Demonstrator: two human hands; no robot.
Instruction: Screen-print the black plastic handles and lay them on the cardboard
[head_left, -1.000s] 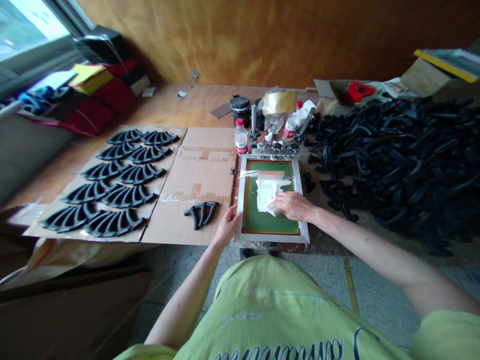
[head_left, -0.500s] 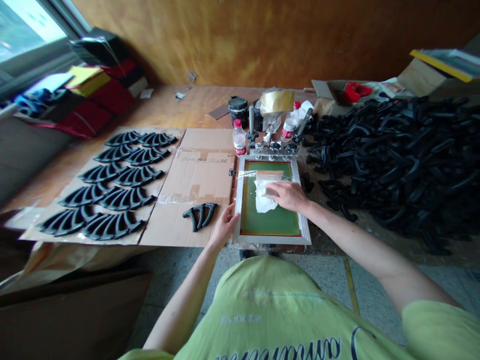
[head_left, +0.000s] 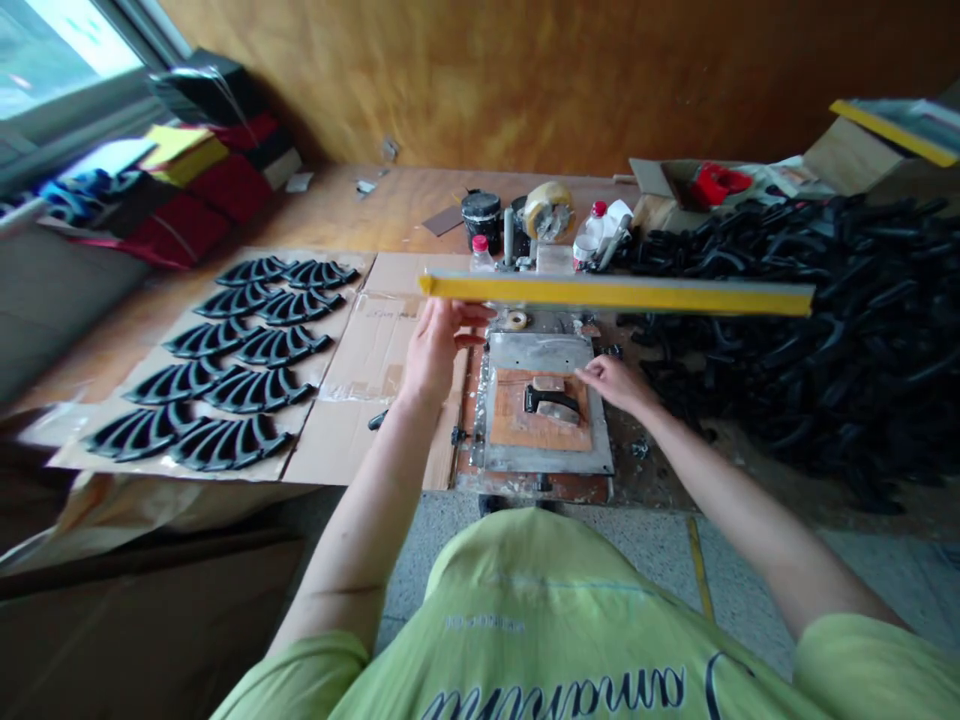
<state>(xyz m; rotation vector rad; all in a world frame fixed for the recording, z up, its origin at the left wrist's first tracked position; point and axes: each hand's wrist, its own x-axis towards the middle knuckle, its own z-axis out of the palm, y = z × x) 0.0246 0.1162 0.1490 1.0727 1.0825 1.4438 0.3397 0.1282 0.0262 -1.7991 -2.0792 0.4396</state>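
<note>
A long yellow bar (head_left: 615,294) crosses the view high above the work surface, and my left hand (head_left: 439,350) is just below its left end, fingers spread. I cannot tell whether that hand holds it. My right hand (head_left: 615,385) rests at the upper right of an orange wooden pad (head_left: 514,415), fingertips near a black forked plastic piece (head_left: 544,400). Pale blocks lie beside that piece. The pad sits on a grey metal plate (head_left: 540,352).
Rows of black fan-shaped pieces (head_left: 225,445) lie on cardboard (head_left: 375,350) to the left. A large heap of black parts (head_left: 787,330) fills the right. Behind stand a black tin (head_left: 481,220), a tape roll (head_left: 547,212) and bottles.
The green-meshed frame and white cloth are gone from the work spot, exposing the plate and pad. The yellow bar has appeared. My left hand has moved up and my right hand has moved down-right.
</note>
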